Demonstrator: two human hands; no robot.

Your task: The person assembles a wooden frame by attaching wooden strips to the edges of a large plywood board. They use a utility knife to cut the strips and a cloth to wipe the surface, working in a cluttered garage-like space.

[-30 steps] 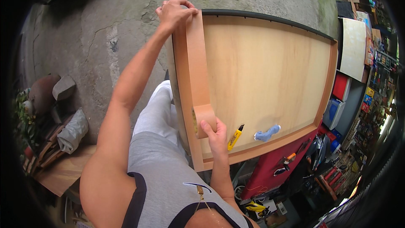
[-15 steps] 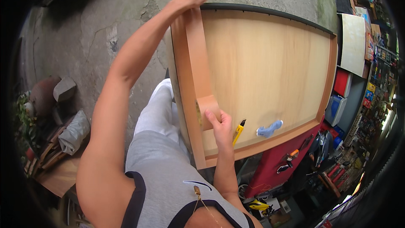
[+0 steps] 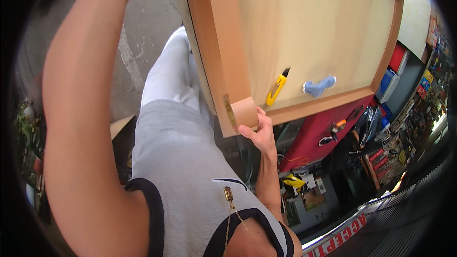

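Moved toward the near left corner of panel (image 3: 304,24), strip (image 3: 230,43) trailing, best kept taut and straight: one tape roll (image 3: 246,113), held in right hand (image 3: 262,134); left hand beyond view, state not tellable; knife (image 3: 276,90) alongside, on panel.

My R: red panel (image 3: 307,138), orange/black item (image 3: 339,123) nr its RH edge, yellow obj (image 3: 293,181) nr its corner closest to me. White sheet (image 3: 413,21), blue/white bin (image 3: 388,85) further R. Plants (image 3: 26,123) far L.
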